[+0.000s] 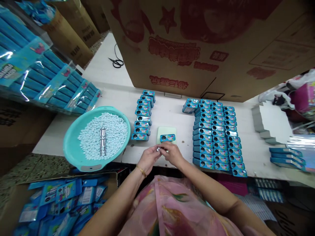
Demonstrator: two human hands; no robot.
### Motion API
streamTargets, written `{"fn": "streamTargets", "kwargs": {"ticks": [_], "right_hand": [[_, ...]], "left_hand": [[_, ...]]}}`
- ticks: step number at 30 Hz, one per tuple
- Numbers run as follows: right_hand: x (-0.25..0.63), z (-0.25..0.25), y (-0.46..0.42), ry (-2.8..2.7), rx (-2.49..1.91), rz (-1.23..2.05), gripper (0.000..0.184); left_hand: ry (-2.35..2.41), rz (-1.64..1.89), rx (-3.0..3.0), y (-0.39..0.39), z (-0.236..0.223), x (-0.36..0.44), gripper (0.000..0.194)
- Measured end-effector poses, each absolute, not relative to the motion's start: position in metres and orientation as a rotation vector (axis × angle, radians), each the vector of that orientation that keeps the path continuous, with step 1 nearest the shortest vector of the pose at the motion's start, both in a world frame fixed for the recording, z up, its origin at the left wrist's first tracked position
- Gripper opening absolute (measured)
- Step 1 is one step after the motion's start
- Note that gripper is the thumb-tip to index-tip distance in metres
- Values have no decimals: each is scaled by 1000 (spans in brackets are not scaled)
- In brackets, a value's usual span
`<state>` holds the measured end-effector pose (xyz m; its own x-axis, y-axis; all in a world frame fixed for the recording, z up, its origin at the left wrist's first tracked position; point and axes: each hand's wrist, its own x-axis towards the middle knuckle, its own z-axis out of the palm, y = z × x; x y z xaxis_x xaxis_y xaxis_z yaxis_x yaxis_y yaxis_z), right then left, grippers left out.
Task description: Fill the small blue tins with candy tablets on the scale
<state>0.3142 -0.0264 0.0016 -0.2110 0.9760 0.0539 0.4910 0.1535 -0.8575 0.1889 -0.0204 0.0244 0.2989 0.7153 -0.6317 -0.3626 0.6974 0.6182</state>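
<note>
My left hand [148, 159] is closed, its fingertips pinched around a small pale candy [158, 149]. Against those fingertips my right hand [173, 154] is also closed; whatever its fingers hold is hidden. Just beyond both hands, a small blue tin [167, 137] with a dark round opening at one end rests on a pale green square pad [166, 129]. To the left, a turquoise basin [71, 149] contains a heap of pale blue candies [90, 136], with a shiny metal tool [102, 142] lying on them.
Similar blue tins stand in one column [143, 118] left of the pad and several columns [220, 141] on the right. A large cardboard box [177, 59] rises behind. Black scissors [116, 63] lie at the back left. Wrapped packs [44, 75] flank the basin.
</note>
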Motion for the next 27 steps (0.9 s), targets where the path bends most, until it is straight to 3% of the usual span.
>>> {"fn": "streamTargets", "kwargs": {"ticks": [8,19,22,25,27], "right_hand": [[328,0,0,-1573,-1606,850,16],[335,5,1,-1610,-1631,791,26],[350,12,-7,-1556,-1607,790,22],[374,16,-23,-1521,-1612,805,20],[389,13,-35,-1486,-1664,805,19]], "left_hand": [[1452,509,1381,30,14,206,20],[1464,590,1462,38,24,220,17],[1504,710,1625,43,27,187,15],[1820,876,1618,54,20,122,27],[2064,797,1510,63,4,76,34]]}}
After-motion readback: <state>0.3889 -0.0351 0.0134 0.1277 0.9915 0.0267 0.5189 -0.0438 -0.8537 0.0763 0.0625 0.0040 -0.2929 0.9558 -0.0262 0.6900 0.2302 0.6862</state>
